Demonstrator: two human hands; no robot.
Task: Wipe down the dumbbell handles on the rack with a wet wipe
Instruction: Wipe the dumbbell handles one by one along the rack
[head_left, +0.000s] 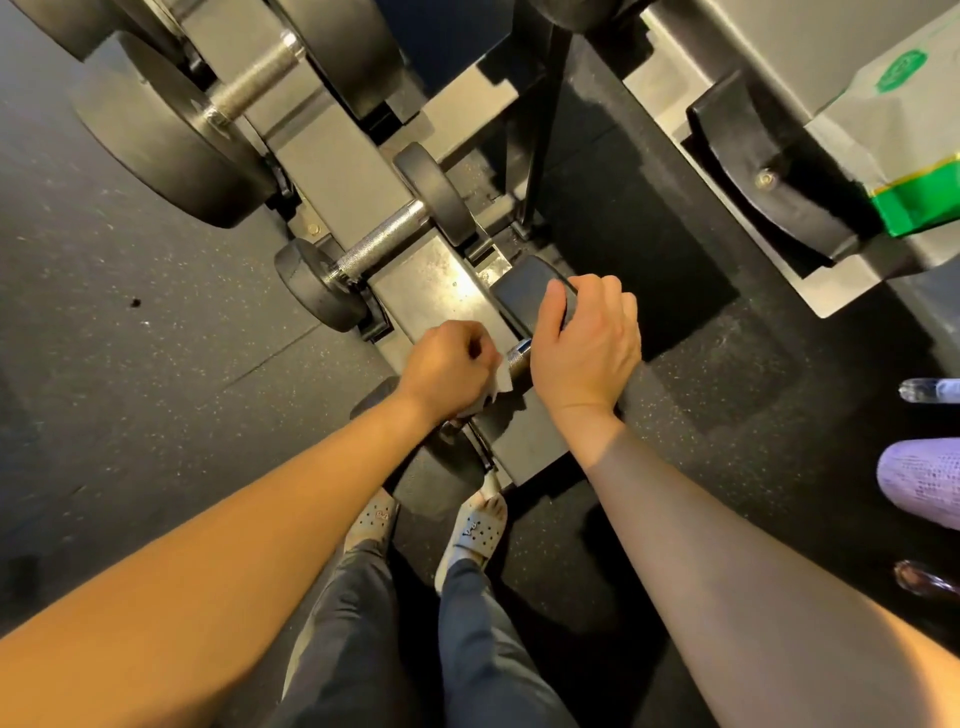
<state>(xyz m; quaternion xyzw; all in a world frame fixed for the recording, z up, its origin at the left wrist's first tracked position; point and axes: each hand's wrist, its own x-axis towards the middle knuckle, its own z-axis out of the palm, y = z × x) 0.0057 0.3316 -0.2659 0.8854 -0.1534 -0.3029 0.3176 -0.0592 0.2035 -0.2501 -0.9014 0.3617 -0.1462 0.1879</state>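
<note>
A grey dumbbell rack (436, 291) runs from upper left to the centre. On its nearest slot lies a small black dumbbell; only a short stretch of its metal handle (517, 358) shows between my hands. My left hand (449, 366) grips a crumpled white wet wipe (498, 387) wrapped round the handle. My right hand (587, 343) curls over the dumbbell's far black head (530, 296) and holds it. Further along the rack rest a second small dumbbell (379, 241) and a large dumbbell (254, 83), both with bare knurled handles.
A second rack section (810, 156) stands at the right with a green-and-white wipe pack (914, 197) on it. A water bottle (930, 389), a purple shoe (922, 480) and another shoe lie at the right edge. My sandalled feet (431, 525) stand on speckled black rubber floor.
</note>
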